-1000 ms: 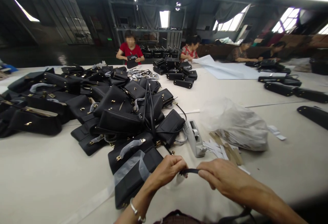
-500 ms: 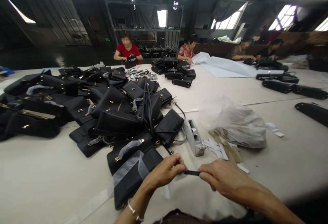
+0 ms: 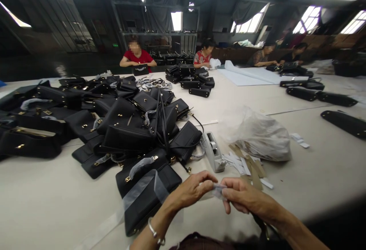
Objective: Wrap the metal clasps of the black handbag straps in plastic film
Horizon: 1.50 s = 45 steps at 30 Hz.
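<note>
My left hand [image 3: 197, 187] and my right hand [image 3: 243, 194] meet low in the centre of the view, fingers closed on a small piece of translucent wrap [image 3: 219, 191] between them. Any strap inside the wrap is hard to make out. A dark strap with a gold-coloured part [image 3: 261, 225] hangs below my right wrist. Left of my left hand lies a black bag [image 3: 151, 200] with a long translucent strip [image 3: 140, 189] across it. Just beyond my hands stands a grey tape dispenser [image 3: 212, 152].
A large pile of black bags [image 3: 122, 135] covers the left. Right of the dispenser are paper strips [image 3: 253, 166] and a translucent plastic bag [image 3: 257, 133]. Across the table [image 3: 300, 177] sit several people, one in a red top [image 3: 137, 58], near more black bags.
My hands have come closer together, and the translucent wrap now covers where the black strap showed between them. The far person's black bag has been lowered towards the table.
</note>
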Each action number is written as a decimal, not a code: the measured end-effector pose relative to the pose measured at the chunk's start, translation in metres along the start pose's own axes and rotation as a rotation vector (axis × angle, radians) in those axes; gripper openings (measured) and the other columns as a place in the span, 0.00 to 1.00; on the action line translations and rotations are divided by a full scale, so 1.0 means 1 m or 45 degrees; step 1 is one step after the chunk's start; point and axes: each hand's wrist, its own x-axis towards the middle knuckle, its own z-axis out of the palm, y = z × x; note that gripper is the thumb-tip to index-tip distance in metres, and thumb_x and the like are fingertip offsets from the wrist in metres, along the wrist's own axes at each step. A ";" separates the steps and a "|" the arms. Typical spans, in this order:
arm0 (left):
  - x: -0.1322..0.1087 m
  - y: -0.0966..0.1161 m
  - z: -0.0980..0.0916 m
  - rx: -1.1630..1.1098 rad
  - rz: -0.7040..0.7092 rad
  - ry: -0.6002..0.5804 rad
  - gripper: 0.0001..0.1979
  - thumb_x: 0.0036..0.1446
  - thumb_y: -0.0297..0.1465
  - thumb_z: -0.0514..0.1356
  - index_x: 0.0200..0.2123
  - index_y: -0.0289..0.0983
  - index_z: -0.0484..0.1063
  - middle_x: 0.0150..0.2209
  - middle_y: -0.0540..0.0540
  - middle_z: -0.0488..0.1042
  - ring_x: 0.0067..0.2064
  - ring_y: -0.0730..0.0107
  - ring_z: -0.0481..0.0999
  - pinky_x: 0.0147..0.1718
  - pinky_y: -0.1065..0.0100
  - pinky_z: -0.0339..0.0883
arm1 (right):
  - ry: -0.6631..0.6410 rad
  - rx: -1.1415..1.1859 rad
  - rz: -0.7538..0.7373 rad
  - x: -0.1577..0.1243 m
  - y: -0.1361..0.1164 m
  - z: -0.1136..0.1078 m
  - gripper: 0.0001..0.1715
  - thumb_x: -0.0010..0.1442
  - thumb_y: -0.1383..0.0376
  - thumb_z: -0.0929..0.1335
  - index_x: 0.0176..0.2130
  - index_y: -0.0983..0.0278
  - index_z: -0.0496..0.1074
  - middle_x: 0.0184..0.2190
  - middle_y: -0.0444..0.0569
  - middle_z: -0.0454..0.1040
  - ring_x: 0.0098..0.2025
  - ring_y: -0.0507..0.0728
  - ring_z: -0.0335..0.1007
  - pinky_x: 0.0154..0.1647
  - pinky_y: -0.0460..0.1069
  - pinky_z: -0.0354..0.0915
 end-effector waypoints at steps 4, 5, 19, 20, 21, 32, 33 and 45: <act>-0.005 -0.013 -0.002 0.175 -0.103 -0.054 0.14 0.63 0.40 0.56 0.30 0.37 0.73 0.23 0.55 0.64 0.25 0.74 0.60 0.24 0.71 0.51 | 0.058 -0.215 0.061 -0.009 0.004 -0.008 0.22 0.60 0.49 0.67 0.42 0.65 0.70 0.31 0.47 0.79 0.17 0.45 0.56 0.18 0.43 0.48; -0.006 -0.018 -0.002 0.272 -0.054 0.021 0.13 0.63 0.39 0.57 0.31 0.38 0.72 0.24 0.54 0.65 0.26 0.74 0.61 0.25 0.71 0.52 | 0.055 -0.259 0.085 -0.011 0.005 -0.012 0.24 0.60 0.48 0.66 0.43 0.64 0.71 0.31 0.48 0.80 0.16 0.45 0.57 0.18 0.43 0.49; -0.012 -0.055 0.019 1.159 0.633 0.564 0.12 0.70 0.35 0.48 0.36 0.37 0.67 0.25 0.50 0.74 0.24 0.71 0.71 0.24 0.69 0.57 | 0.362 -0.477 0.011 -0.022 0.011 -0.025 0.24 0.62 0.49 0.65 0.34 0.66 0.76 0.17 0.43 0.71 0.20 0.48 0.55 0.23 0.45 0.49; -0.011 -0.054 0.020 1.107 0.624 0.558 0.11 0.69 0.35 0.50 0.38 0.37 0.67 0.26 0.50 0.74 0.25 0.71 0.71 0.25 0.70 0.58 | 0.373 -0.522 0.009 -0.024 0.008 -0.023 0.23 0.62 0.49 0.65 0.34 0.65 0.76 0.18 0.43 0.72 0.21 0.49 0.57 0.24 0.45 0.51; -0.011 -0.052 0.020 1.053 0.603 0.545 0.10 0.69 0.35 0.51 0.38 0.37 0.68 0.27 0.49 0.75 0.26 0.71 0.72 0.26 0.70 0.59 | 0.385 -0.563 0.016 -0.027 0.004 -0.023 0.22 0.63 0.50 0.65 0.33 0.65 0.76 0.18 0.43 0.72 0.22 0.49 0.58 0.24 0.45 0.52; -0.006 -0.018 0.016 -0.377 -0.096 0.069 0.18 0.46 0.35 0.70 0.41 0.34 0.75 0.28 0.53 0.70 0.27 0.77 0.65 0.27 0.72 0.57 | 0.359 -0.823 0.113 -0.051 -0.021 -0.030 0.15 0.62 0.57 0.65 0.30 0.62 0.76 0.18 0.41 0.73 0.21 0.50 0.63 0.23 0.45 0.54; -0.005 -0.016 0.016 -0.401 -0.124 0.066 0.17 0.45 0.35 0.71 0.38 0.33 0.75 0.27 0.52 0.70 0.27 0.77 0.66 0.27 0.72 0.58 | 0.358 -0.841 0.112 -0.051 -0.021 -0.029 0.15 0.62 0.57 0.65 0.30 0.62 0.76 0.18 0.41 0.74 0.21 0.50 0.64 0.23 0.45 0.54; -0.002 -0.020 0.028 -0.131 -0.067 0.147 0.16 0.45 0.32 0.71 0.38 0.35 0.76 0.29 0.51 0.75 0.29 0.72 0.72 0.30 0.70 0.64 | 0.289 -0.451 0.016 -0.019 0.017 -0.007 0.31 0.65 0.43 0.59 0.48 0.66 0.71 0.15 0.40 0.67 0.17 0.48 0.52 0.18 0.44 0.48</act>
